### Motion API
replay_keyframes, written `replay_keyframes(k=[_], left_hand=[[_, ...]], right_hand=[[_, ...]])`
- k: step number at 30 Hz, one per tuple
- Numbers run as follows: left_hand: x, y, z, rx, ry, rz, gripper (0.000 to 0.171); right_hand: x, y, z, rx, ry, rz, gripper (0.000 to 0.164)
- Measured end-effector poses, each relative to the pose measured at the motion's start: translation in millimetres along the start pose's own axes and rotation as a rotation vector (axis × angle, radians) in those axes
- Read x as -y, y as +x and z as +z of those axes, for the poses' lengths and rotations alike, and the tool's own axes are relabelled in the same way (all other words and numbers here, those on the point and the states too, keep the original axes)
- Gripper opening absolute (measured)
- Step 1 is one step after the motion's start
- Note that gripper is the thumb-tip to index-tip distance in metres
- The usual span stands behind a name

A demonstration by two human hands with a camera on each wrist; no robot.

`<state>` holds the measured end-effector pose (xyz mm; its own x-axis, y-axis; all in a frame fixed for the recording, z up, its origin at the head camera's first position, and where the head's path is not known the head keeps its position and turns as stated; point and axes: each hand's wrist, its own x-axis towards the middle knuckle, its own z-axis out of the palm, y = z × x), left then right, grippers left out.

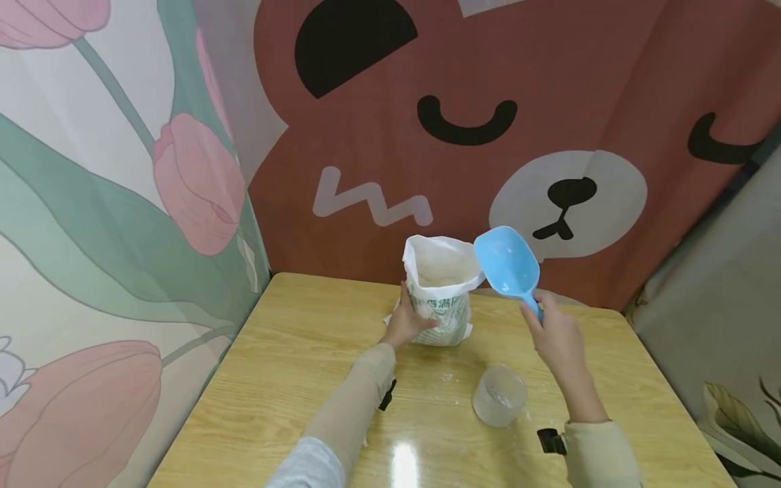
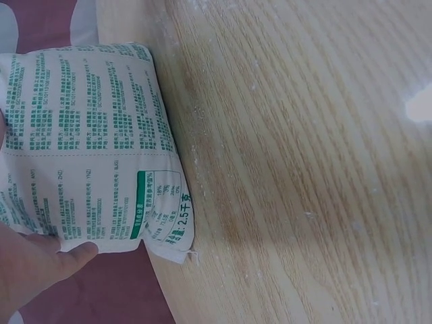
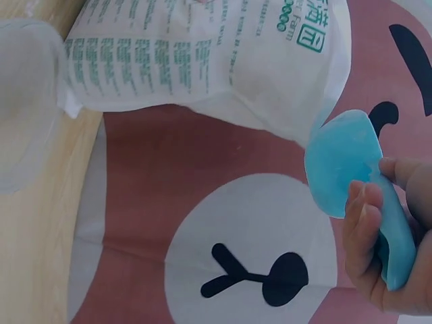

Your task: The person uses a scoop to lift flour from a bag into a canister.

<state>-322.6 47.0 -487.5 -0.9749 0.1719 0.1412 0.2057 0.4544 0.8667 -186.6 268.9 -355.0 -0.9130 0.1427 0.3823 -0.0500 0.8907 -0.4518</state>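
A white flour bag with green print stands upright near the table's far edge, its top open on pale powder. My left hand holds the bag by its left side, thumb across the front; in the left wrist view the hand lies along the bag's edge. By its handle, my right hand grips a light blue scoop, raised at the right of the bag's mouth. No powder shows in the scoop's bowl. In the right wrist view, fingers and thumb wrap the scoop handle.
A clear round container stands on the wooden table, in front of the bag and to its right. White specks are scattered on the tabletop. Behind the table hangs a curtain with a bear print; a tulip-print curtain hangs at the left.
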Motion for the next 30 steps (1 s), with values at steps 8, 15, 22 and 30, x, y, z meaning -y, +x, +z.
replay_keyframes(k=[8,15,22,30], left_hand=[[5.0,-0.7,3.8,0.002,0.006,0.015,0.124],[6.2,-2.3,4.5,0.019,-0.009,0.0,0.123],[4.1,-3.6,3.8,0.021,-0.004,-0.004,0.122],[0.7,-3.7,2.7,0.02,0.001,0.012,0.122]], right_hand=[[13,6,4,-0.016,-0.035,-0.053,0.038],[25,14,8,-0.054,-0.067,-0.167,0.031],[40,21,7,-0.035,-0.087,-0.202,0.031],[50,31,3,-0.011,-0.206,-0.253,0.034]])
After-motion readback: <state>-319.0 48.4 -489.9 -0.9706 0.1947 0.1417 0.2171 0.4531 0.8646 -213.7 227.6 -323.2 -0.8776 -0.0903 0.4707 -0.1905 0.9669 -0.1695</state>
